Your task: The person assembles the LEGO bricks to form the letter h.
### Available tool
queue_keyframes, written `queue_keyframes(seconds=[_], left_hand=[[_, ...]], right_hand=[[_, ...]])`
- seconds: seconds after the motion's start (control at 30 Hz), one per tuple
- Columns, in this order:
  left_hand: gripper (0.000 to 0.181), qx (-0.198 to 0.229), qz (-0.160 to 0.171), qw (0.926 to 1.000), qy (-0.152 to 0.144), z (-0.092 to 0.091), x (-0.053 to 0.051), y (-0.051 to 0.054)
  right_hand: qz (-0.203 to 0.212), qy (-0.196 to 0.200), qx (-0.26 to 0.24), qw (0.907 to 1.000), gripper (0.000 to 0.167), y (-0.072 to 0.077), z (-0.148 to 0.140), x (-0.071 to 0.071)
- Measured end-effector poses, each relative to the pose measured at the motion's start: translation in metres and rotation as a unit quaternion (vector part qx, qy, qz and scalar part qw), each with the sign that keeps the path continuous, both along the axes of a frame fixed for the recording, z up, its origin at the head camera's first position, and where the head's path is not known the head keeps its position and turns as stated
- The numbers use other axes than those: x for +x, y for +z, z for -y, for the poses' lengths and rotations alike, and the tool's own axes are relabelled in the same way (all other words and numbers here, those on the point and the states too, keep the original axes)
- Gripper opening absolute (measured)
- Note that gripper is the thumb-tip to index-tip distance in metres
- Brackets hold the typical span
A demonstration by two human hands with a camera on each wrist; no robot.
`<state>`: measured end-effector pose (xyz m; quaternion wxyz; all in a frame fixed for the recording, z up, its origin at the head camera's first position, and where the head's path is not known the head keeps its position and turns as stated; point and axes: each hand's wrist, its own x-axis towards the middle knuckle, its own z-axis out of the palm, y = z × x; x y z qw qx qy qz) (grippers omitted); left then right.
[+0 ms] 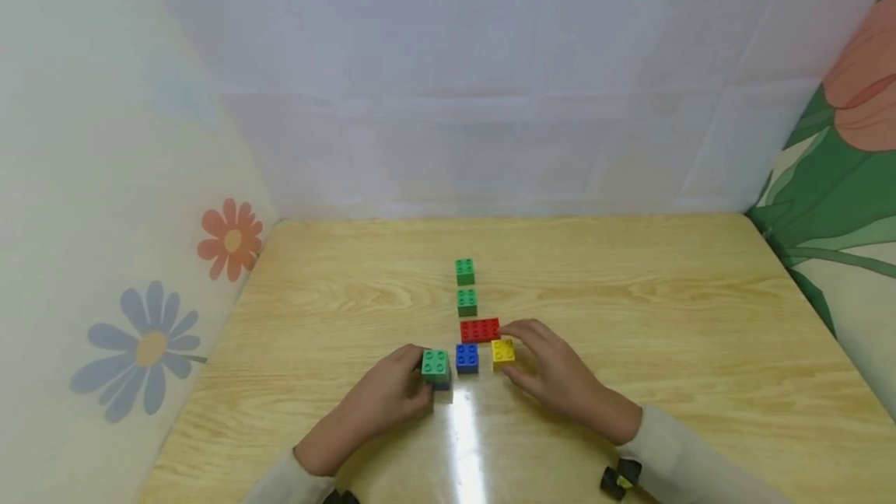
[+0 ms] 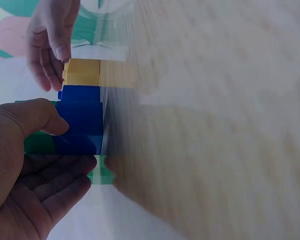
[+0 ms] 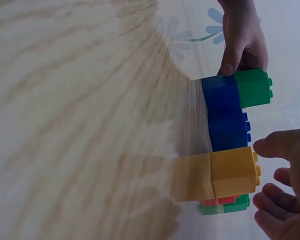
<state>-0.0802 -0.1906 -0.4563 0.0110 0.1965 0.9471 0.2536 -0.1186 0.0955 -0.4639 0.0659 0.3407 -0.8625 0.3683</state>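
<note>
My left hand (image 1: 389, 389) grips a two-brick stack between thumb and fingers, a green brick (image 1: 435, 364) on top of a blue brick (image 2: 80, 122). The stack appears to stand on the table. Just right of it sits another blue brick (image 1: 467, 358) with studs up. Farther right is a yellow brick (image 1: 502, 354), and my right hand (image 1: 560, 372) is spread around it. In the right wrist view the thumb is close to the yellow brick's studded top and the other fingers are apart from it.
Behind the blue and yellow bricks lies a longer red brick (image 1: 480, 330). Beyond it, two green bricks (image 1: 466, 302) stand in a line going away from me. The wooden table (image 1: 630, 278) meets a white cloth backdrop (image 1: 490, 138), with flower-patterned panels at both sides.
</note>
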Motion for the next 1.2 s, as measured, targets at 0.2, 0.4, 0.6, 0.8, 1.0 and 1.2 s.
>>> queue_keyframes(seconds=[0.2,0.4,0.6,0.8,1.0,1.2], left_hand=[[0.04,0.011,0.011,0.9998,0.007,0.002,-0.001,0.002],[0.04,0.008,0.015,0.9996,0.022,0.005,-0.003,0.004],[0.039,0.005,0.033,0.9988,0.035,0.011,-0.008,0.006],[0.039,0.008,0.041,0.9979,0.05,0.02,-0.013,0.005],[0.04,0.021,0.032,0.9985,0.039,0.026,-0.017,0.004],[0.062,0.041,0.044,0.9978,0.027,0.027,-0.014,0.009]], right_hand=[[0.03,-0.015,0.026,0.9991,0.054,0.0,0.0,0.0],[0.054,-0.031,0.047,0.9969,0.051,-0.002,0.001,0.001],[0.064,-0.037,0.053,0.9959,0.049,0.0,0.001,0.001],[0.063,-0.038,0.054,0.9958,0.047,0.0,0.001,0.001],[0.063,-0.038,0.053,0.9959,0.045,0.0,0.001,0.001],[0.077,-0.038,0.056,0.9948,0.045,0.0,0.002,0.001]])
